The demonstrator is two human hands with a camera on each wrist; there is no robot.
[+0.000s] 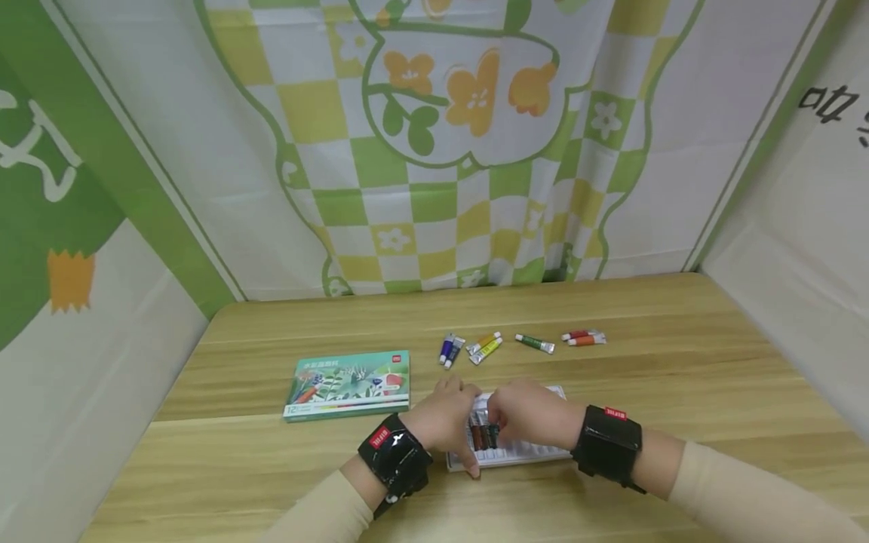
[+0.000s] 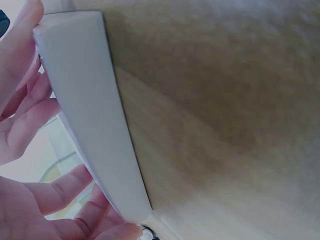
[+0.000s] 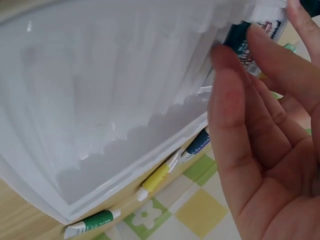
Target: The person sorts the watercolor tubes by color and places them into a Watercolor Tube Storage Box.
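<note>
A white slotted plastic tray [image 1: 536, 450] lies on the table. My left hand [image 1: 446, 416] grips its left end, with the thumb at the near edge; the tray's plain end wall [image 2: 90, 105] fills part of the left wrist view. Brown paint tubes [image 1: 477, 437] lie in the slots beside that hand. Over the tray, my right hand [image 1: 532, 411] pinches a dark green paint tube [image 3: 237, 36] between thumb and index finger, beside the brown ones. Ribbed slots to the right of these tubes show bare in the right wrist view.
Behind the tray lie blue and dark paint tubes [image 1: 446, 348], orange-yellow and yellow tubes [image 1: 486, 349], a green tube [image 1: 533, 343] and red and orange tubes [image 1: 585, 339]. A flat green paint box [image 1: 348, 385] lies to the left. A patterned curtain [image 1: 434, 204] hangs behind the table.
</note>
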